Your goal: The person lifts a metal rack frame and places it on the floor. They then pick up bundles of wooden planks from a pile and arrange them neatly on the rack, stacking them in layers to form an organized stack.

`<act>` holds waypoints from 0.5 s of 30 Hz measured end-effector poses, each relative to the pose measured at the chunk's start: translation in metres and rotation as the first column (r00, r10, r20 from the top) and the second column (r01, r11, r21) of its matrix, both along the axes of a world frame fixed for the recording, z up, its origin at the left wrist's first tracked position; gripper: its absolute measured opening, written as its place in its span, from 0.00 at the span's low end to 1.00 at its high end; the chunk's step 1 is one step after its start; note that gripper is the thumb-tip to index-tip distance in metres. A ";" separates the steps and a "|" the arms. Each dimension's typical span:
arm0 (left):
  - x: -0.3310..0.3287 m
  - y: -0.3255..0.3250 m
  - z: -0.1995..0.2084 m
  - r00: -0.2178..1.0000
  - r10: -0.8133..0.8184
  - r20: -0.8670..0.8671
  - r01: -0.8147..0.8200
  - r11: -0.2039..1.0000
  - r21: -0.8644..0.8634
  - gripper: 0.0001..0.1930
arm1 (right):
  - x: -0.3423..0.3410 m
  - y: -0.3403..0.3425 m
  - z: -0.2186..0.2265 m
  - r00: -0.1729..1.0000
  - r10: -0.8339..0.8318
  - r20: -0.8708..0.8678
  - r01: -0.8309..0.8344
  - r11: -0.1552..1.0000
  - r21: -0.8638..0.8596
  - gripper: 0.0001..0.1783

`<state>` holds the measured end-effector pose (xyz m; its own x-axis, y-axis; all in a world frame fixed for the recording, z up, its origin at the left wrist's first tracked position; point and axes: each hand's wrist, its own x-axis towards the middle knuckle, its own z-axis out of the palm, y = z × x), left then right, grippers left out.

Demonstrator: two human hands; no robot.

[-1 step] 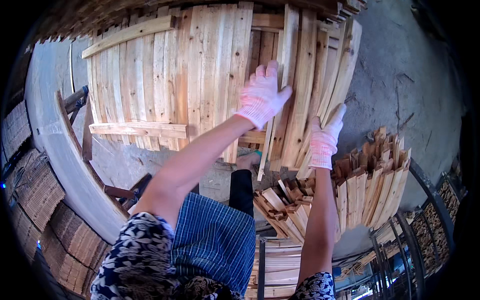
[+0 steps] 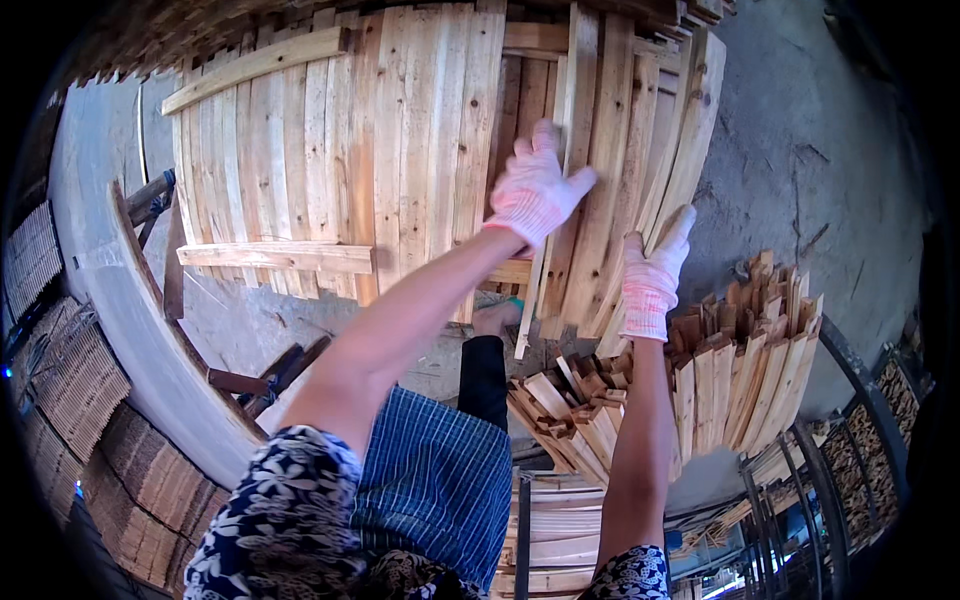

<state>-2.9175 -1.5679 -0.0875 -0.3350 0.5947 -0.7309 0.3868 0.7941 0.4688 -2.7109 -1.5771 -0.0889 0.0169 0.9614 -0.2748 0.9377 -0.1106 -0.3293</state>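
Both my hands wear white and pink knitted gloves. My left hand [image 2: 542, 192] lies over the gap in a row of pale wooden boards [image 2: 420, 130], fingers stretched and thumb apart, beside a narrow slat [image 2: 577, 100]. Whether its palm presses on the slat is hidden. At the right end of the row, my right hand [image 2: 655, 275] holds the edge of a long wooden board [image 2: 697, 120], thumb on one side and fingers on the other. That board leans slightly askew against its neighbours. Cross pieces show beneath the boards in the gap.
Two loose battens, an upper one [image 2: 255, 70] and a lower one [image 2: 280, 258], lie across the boards at left. Bundled upright wood pieces [image 2: 745, 380] stand at lower right. A wooden trestle [image 2: 135, 240] is at left, near stacked slats [image 2: 75, 365]. My bare foot [image 2: 492, 319] shows below.
My left hand has shifted slightly right, closer to the narrow slat. My right hand stays at the end board, moved only a touch.
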 end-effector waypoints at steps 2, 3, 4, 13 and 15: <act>0.023 0.003 -0.026 0.991 0.119 -0.053 -0.120 0.993 -0.018 0.51 | -0.010 0.003 0.000 0.997 0.036 0.063 -0.032 0.997 -0.066 0.52; 0.034 0.000 -0.041 0.982 0.173 -0.071 -0.175 0.984 -0.022 0.53 | -0.010 0.004 -0.011 0.993 0.039 0.109 -0.028 0.994 -0.101 0.52; 0.037 -0.005 -0.048 0.978 0.207 -0.001 -0.207 0.978 -0.016 0.53 | -0.012 0.008 -0.018 0.988 0.034 0.150 -0.014 0.991 -0.132 0.52; 0.003 -0.069 -0.061 0.733 0.426 0.530 -0.583 0.796 0.165 0.44 | 0.016 0.018 -0.020 0.986 -0.077 -0.148 0.040 0.969 -0.242 0.50; -0.011 -0.051 -0.062 0.690 0.426 0.586 -0.624 0.759 0.183 0.40 | 0.011 0.011 -0.007 0.989 -0.062 -0.138 0.032 0.977 -0.209 0.49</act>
<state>-2.9284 -1.6188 -0.1498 -0.3341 0.6684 -0.6645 -0.4010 0.5372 0.7420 -2.6995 -1.5659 -0.0963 0.0072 0.8833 -0.4688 0.8748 -0.2327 -0.4249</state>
